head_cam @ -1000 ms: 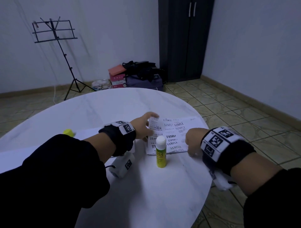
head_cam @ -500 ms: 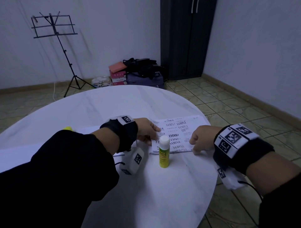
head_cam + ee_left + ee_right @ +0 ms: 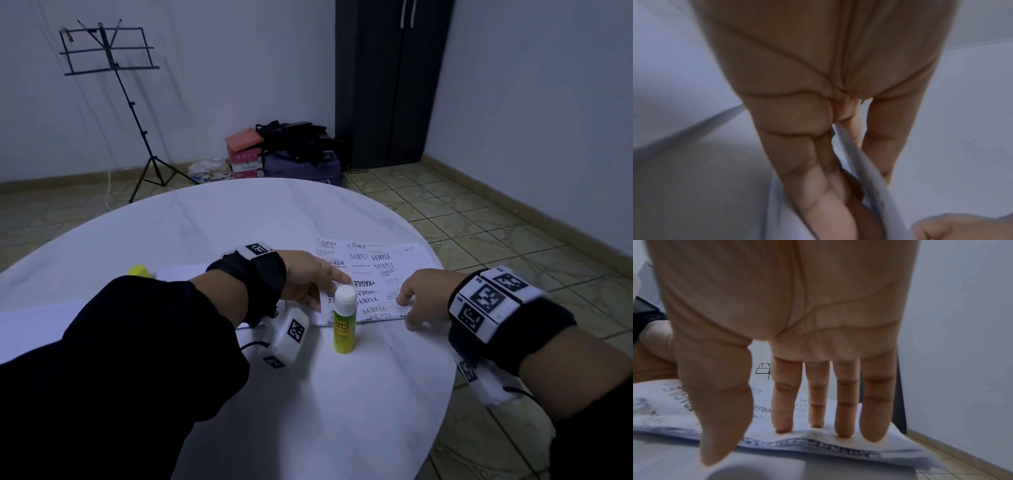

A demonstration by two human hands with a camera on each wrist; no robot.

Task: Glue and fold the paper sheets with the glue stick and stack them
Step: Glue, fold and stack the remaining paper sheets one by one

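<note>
Now left hand [image 3: 303,279], which was lifting flap a second ago, is pinching paper sheet [image 3: 373,274] edge down; right hand [image 3: 416,298] is pressing flat-fingered at 3 o'clock of glue stick [image 3: 344,320]. Fold is closing; stacking likely next.

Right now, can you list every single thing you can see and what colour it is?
Printed paper: one folded sheet, white with black words, table's right side.
Glue stick: one, yellow-green with white cap, upright before the paper.
Plain sheets: count unclear, white, table's left.
Yellow thing: one, mostly hidden behind the left arm.
Table: one, round, white.
Music stand: one, black, by the wall.
Boxes: a pink stack, floor.
Bags: dark pile, floor.
Cupboard: one, dark.
Left hand: pinches the paper's left edge.
Right hand: straight fingers press the paper.
</note>
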